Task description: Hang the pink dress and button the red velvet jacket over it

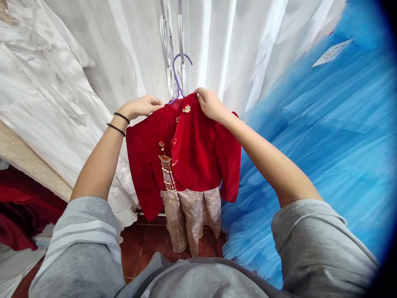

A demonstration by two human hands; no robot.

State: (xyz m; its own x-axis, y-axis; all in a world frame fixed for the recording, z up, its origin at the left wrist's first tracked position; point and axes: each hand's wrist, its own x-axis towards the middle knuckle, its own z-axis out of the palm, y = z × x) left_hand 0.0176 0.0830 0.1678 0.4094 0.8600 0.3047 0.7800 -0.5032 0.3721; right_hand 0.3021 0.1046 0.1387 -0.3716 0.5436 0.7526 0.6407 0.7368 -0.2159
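Note:
A red velvet jacket (201,153) with beaded ornaments hangs on a purple hanger (176,74) in front of me. A beaded tassel (167,174) dangles from the jacket's left side in view. Below its hem show shiny pale pink-beige trousers (190,215). My left hand (144,106), with two black bands on the wrist, is closed on the jacket's left shoulder near the collar. Near the collar on the other side, my right hand (211,103) pinches the jacket's shoulder between thumb and fingers. The hanger's lower part is hidden inside the jacket.
White metal scrollwork (181,41) rises behind the hanger, against white curtains (124,49). White gowns (46,91) hang at the left, above dark red fabric (25,207). A large blue tulle dress (325,136) fills the right, with a white tag (331,53). Red-brown tiles (136,244) cover the floor.

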